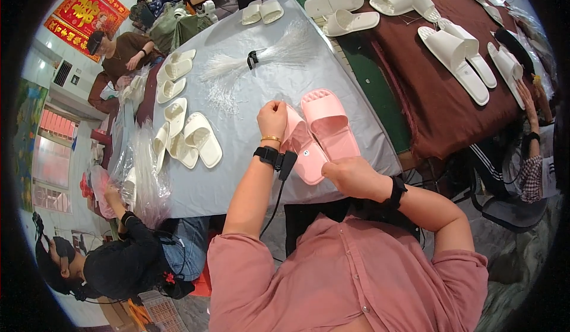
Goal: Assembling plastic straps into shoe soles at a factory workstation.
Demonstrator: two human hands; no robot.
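Note:
A pair of pink slippers [337, 133] lies side by side on the grey-covered table, toes pointing away from me. My left hand [273, 119] is closed just above the strap of the left slipper, fingers curled in; whatever it pinches is too small to make out. At the heels, my right hand [355, 177] is closed on the right slipper, its thumb lying over the heel edge. Beyond the slippers a bundle of clear plastic strands [279, 56], bound in the middle with a black band, spreads across the table.
Cream slippers [203, 141] stand along the table's left side, and another pair [262, 12] sits at the far edge. Clear plastic bags [151, 177] hang at the left. More white slippers [454, 53] cover a brown cloth [439, 115] on the right. Other people work around the table.

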